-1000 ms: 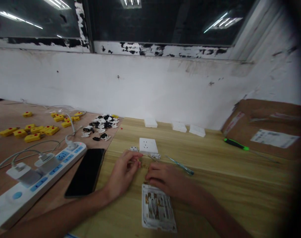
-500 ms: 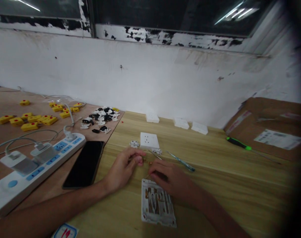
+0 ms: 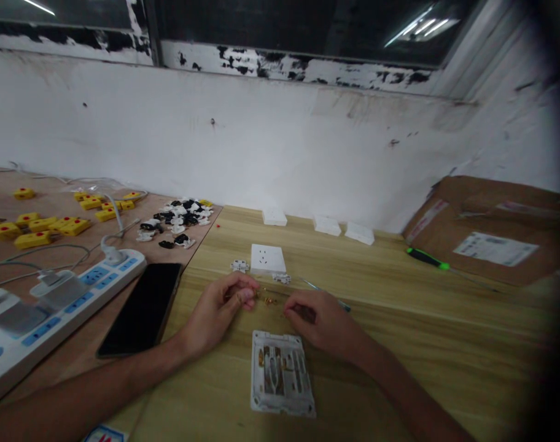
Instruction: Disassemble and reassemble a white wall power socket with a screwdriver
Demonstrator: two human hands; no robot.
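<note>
L fingers point(image 3: 247, 295) nearly closed, R fingers point(image 3: 300, 297) likewise (can't tell if holding); brass bits point(image 3: 269, 301) btwn.

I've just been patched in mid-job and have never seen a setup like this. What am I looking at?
There's no machine here: you see a person's bare left hand and right hand, filmed by one camera worn on the head, looking forward and down.

On the wooden surface, an open white housing lies nearest the person. Small brass-coloured pieces lie between the hands, with a white socket beyond. To the left are a phone, a power strip and yellow blocks; to the right, a green-and-black screwdriver by a cardboard box.

Both hands have fingertips drawn together, but anything held is too small to make out.
</note>
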